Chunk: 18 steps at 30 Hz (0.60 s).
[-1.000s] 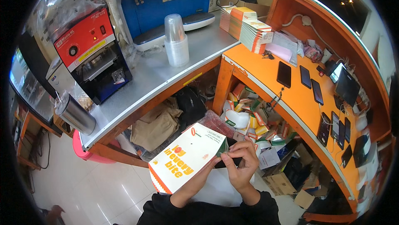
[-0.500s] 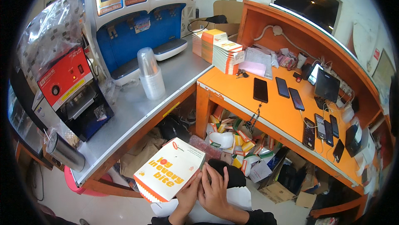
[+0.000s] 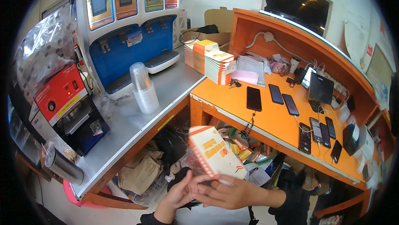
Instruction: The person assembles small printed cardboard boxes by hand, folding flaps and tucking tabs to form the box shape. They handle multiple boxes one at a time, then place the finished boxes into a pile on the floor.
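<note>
A white carton food box (image 3: 218,150) with orange edges and yellow lettering is tilted in front of me, slightly blurred by motion. My right hand (image 3: 235,194) grips it along its lower edge, the fingers bent over that border. Beside it, my left hand (image 3: 181,191) has its thumb raised and its fingers apart. Its fingertips meet those of the right hand near the box's lower corner, and no object shows in its palm. A pale sheet-like surface (image 3: 208,216) lies under both hands.
Stacked flat cartons (image 3: 213,64) stand where the steel counter (image 3: 124,135) meets the orange desk (image 3: 224,96). Clear plastic cups (image 3: 145,96) and a red-fronted machine (image 3: 62,94) occupy the counter. Several phones (image 3: 253,99) lie on the desk. Brown paper bags (image 3: 139,171) and loose cartons (image 3: 259,158) fill the space below.
The box has turned and moved up and right, its lettering now tilted another way. My left hand has come off the box, while my right hand keeps hold. The view has shifted slightly.
</note>
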{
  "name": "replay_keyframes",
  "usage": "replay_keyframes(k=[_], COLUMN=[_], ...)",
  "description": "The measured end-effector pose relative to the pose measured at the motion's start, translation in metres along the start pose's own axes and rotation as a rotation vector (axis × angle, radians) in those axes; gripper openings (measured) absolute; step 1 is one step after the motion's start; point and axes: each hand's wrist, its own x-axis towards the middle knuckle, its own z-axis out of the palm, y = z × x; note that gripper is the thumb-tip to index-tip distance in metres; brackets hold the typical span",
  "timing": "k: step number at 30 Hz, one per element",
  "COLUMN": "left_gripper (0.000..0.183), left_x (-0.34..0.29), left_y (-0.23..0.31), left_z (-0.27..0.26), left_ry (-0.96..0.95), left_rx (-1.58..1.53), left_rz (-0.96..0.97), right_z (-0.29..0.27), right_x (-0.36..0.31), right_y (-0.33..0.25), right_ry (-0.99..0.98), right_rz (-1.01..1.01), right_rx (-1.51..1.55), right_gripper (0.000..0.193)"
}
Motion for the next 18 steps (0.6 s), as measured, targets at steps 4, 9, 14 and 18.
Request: replay_keyframes(k=[4,9,14,18], left_gripper=[0.060,0.019,0.016,0.006], left_x=[-0.012,0.002,0.028,0.030], left_y=[0.017,0.011,0.006,0.012], left_z=[0.021,0.038,0.044,0.050], left_ry=[0.069,0.550,0.815,0.812], left_rx=[0.598,0.881,0.908,1.103], left_rz=[0.299,0.711,0.883,0.716], right_z=[-0.006,0.014,0.018,0.012], right_x=[-0.011,-0.006,-0.007,-0.012], right_y=[0.013,0.007,-0.002,0.001], right_ry=[0.161,0.442,0.386,0.340], right_rz=[0.306,0.676,0.569,0.445], right_rx=[0.046,0.358,0.165,0.056], right_gripper=[0.042,0.024,0.025,0.033])
